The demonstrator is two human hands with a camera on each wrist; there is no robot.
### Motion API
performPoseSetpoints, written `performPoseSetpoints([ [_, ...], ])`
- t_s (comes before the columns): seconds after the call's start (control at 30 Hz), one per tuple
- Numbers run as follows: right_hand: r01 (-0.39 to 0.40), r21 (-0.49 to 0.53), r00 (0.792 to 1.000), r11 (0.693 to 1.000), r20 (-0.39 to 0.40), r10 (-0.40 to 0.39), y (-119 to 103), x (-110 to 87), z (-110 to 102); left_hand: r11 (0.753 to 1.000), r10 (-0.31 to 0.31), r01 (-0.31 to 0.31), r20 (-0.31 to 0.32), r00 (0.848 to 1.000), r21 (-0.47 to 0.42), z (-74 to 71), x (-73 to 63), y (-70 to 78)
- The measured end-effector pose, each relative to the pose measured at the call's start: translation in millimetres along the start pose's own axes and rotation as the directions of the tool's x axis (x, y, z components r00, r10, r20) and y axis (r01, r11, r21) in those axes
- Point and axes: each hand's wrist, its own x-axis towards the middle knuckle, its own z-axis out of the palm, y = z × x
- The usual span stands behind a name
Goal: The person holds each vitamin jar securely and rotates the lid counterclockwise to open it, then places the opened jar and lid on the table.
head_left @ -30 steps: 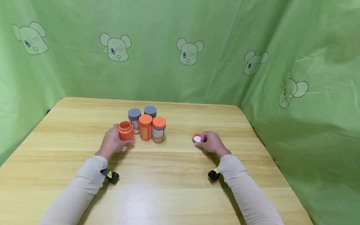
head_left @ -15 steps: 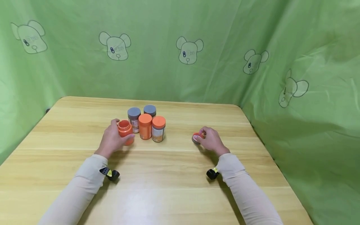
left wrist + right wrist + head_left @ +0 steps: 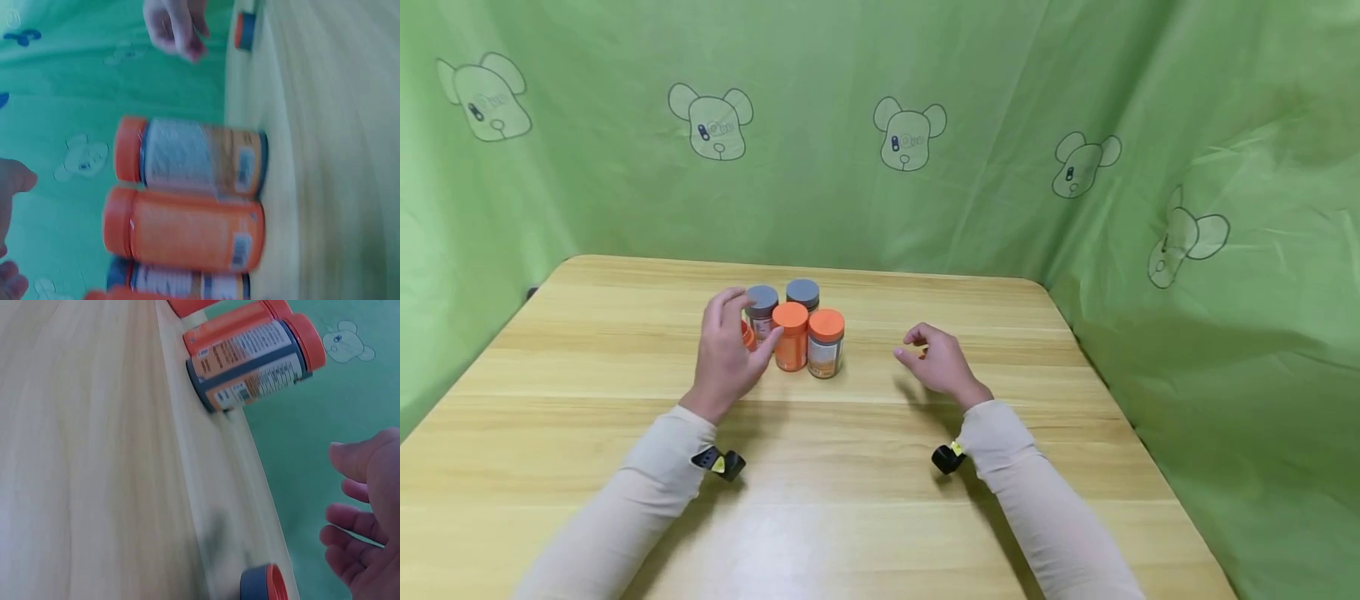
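My left hand (image 3: 726, 362) is raised in front of an uncapped orange jar (image 3: 748, 336), fingers apart and holding nothing; the hand hides most of that jar. Right beside it stand an orange jar with an orange lid (image 3: 790, 337) and a dark, labelled jar with an orange lid (image 3: 826, 346). My right hand (image 3: 942, 363) hovers on the right, its fingers loosely bent around nothing. Below it, a grey lid and an orange lid (image 3: 264, 585) lie together on the table, mostly hidden in the head view. In the left wrist view the lids (image 3: 245, 31) sit beyond the jars.
Two grey-lidded jars stand behind the orange-lidded ones, one at the left (image 3: 762, 302) and one further back (image 3: 803, 293). All are close together on the wooden table (image 3: 850, 500). A green curtain (image 3: 820, 208) hangs behind the table and along its right side.
My left hand has let go of the uncapped orange jar and moved up and to the right. The right hand has released the lids and risen slightly leftward.
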Motion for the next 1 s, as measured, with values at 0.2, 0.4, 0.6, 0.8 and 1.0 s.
performPoseSetpoints([
  [0.2, 0.021, 0.027, 1.000, 0.999, 0.013, -0.021, -11, 9.7, 11, 0.985, 0.156, -0.155, 0.005, 0.988, -0.079, 12.0, 2.8, 15.5],
  [0.4, 0.049, 0.087, 0.996, 0.995, 0.065, -0.055, -23, 15.5, 23, 0.980, 0.176, -0.159, 0.142, 0.974, -0.122, 22.6, -3.2, 18.9],
  [0.6, 0.082, 0.145, 0.990, 0.986, 0.106, -0.098, -32, 21.9, 35, 0.988, 0.130, -0.105, 0.243, 0.961, -0.114, 27.0, -8.4, 17.7],
  [0.8, 0.103, 0.160, 0.981, 0.982, 0.149, -0.127, -38, 26.6, 45, 0.997, 0.007, 0.019, 0.359, 0.933, -0.069, 21.5, -8.1, 19.0],
  [1.0, 0.096, 0.150, 0.977, 0.984, 0.177, -0.122, -43, 27.8, 51, 0.990, -0.118, 0.139, 0.485, 0.867, -0.007, 16.9, -8.7, 18.2],
])
